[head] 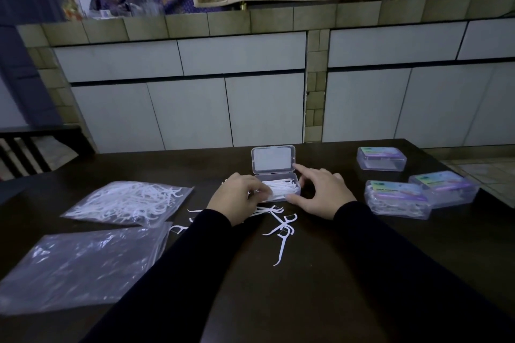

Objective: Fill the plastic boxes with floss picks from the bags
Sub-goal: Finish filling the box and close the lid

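L hand (237,198) hides picks (281,185) in box (274,160).

Box labels (381,151) too blurred to read

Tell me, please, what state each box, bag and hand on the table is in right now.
open box: lid up, partly filled with picks.
three labelled boxes: lids shut.
far bag: lying flat, holding picks.
near bag: flat, looks empty.
loose picks: scattered on table.
left hand: pinching picks at the box.
right hand: open, fingers at the box.
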The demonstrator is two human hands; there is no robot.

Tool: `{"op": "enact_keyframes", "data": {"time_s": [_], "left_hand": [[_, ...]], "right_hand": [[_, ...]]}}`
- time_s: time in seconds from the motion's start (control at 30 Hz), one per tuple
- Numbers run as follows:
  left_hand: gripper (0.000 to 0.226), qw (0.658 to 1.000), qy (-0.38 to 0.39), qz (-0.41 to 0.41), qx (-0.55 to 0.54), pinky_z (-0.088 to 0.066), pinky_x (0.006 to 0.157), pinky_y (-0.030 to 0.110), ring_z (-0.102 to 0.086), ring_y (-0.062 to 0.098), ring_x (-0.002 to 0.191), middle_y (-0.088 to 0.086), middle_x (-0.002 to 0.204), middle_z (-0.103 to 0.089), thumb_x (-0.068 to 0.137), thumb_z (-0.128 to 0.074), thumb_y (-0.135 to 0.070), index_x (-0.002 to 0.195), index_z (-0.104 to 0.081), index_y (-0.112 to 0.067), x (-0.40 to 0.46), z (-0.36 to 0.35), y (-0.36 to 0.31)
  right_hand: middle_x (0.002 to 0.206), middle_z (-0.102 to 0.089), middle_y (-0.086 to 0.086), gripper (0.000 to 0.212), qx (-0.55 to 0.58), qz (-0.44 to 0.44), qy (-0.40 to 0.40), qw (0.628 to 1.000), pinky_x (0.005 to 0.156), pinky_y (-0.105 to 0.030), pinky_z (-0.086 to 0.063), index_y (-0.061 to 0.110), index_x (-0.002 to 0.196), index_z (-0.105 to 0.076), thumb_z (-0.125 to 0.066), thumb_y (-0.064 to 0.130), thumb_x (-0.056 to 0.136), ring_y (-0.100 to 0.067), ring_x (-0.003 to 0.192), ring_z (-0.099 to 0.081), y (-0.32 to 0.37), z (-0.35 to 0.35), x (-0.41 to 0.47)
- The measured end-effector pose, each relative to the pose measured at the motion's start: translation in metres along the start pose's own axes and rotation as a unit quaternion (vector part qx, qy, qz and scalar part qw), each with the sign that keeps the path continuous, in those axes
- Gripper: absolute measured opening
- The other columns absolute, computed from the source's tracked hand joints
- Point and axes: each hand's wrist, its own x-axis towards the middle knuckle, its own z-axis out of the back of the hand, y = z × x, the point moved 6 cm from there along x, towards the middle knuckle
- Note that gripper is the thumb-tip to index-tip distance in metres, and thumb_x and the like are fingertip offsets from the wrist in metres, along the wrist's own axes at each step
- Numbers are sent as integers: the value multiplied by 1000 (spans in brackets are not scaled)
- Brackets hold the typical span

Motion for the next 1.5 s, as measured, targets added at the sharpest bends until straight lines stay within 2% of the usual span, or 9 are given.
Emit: {"op": "enact_keyframes", "data": {"time_s": [0.23, 0.43, 0.63, 0.83, 1.03, 1.17, 1.37, 1.47, 1.5], "left_hand": [[18, 998, 3, -40, -45, -29, 74, 10, -41, 6, 87, -17, 104, -67, 92, -61, -22, 96, -75, -31, 10, -5, 0], [18, 998, -1, -52, -45, -29, 80, 10, -45, 7, 92, -14, 111, -66, 92, -61, -21, 101, -74, -28, 12, -6, -3], [17, 998, -50, -29, -38, -40, 88, 25, -51, 11, 98, -8, 107, -61, 92, -58, -18, 103, -69, -25, 1, 23, 2], [19, 985, 134, 82, 66, -37, 81, 20, -54, 9, 94, -9, 99, -58, 89, -63, -31, 107, -68, -27, -27, 54, 32], [46, 966, 201, 154, 55, -45, 83, 20, -55, 11, 103, -11, 118, -55, 81, -74, -30, 124, -58, -27, -58, 70, 56], [48, 963, 205, 166, 46, -45, 76, 20, -56, 11, 95, -9, 121, -57, 78, -78, -29, 123, -62, -29, -60, 64, 65], [30, 980, 160, 115, 39, -34, 87, 17, -53, 12, 110, -12, 109, -55, 83, -72, -26, 113, -69, -29, -53, 52, 65], [22, 985, 137, 99, 18, -37, 83, 17, -56, 7, 99, -17, 96, -56, 84, -72, -23, 104, -73, -32, -50, 45, 60], [20, 986, 136, 98, 15, -39, 82, 18, -56, 6, 97, -18, 94, -56, 84, -72, -23, 101, -73, -34, -50, 44, 59]], "right_hand": [[89, -51, 15, 79, -3, -33, 5, 999, 95, -37, -33, 31, 150, -27, -57, 63, 84, -12, 104, -44, -6, -3, 4], [106, -54, 10, 79, -35, -38, 2, 999, 97, -37, -34, 32, 149, -27, -55, 65, 83, -16, 111, -45, -7, -3, 3], [116, -50, 8, 58, -54, 107, -101, 988, 96, -34, -31, 34, 132, -48, -58, 60, 82, -13, 109, -43, 25, 18, -10], [100, -55, 18, 23, -65, 163, 34, 984, 97, -33, -30, 39, 104, -63, -65, 50, 84, -8, 102, -43, 60, 19, -17], [99, -58, 15, 49, -15, 61, 191, 980, 88, -33, -44, 40, 93, -65, -85, 57, 53, -15, 104, -44, 55, 14, -17], [95, -61, 15, 62, -28, 58, 229, 971, 92, -34, -49, 41, 102, -65, -87, 59, 47, -12, 102, -56, 60, 5, -20], [97, -60, 12, 60, -52, 56, 238, 968, 94, -29, -46, 40, 129, -55, -76, 52, 74, -13, 104, -55, 73, 3, -23], [116, -65, 9, 16, -96, 59, 236, 965, 92, -30, -47, 38, 82, -61, -67, 52, 83, -15, 105, -58, 80, -5, -23], [124, -64, 9, 26, -112, 65, 240, 962, 90, -29, -47, 34, 69, -52, -65, 51, 85, -15, 107, -58, 83, -7, -23]]}}
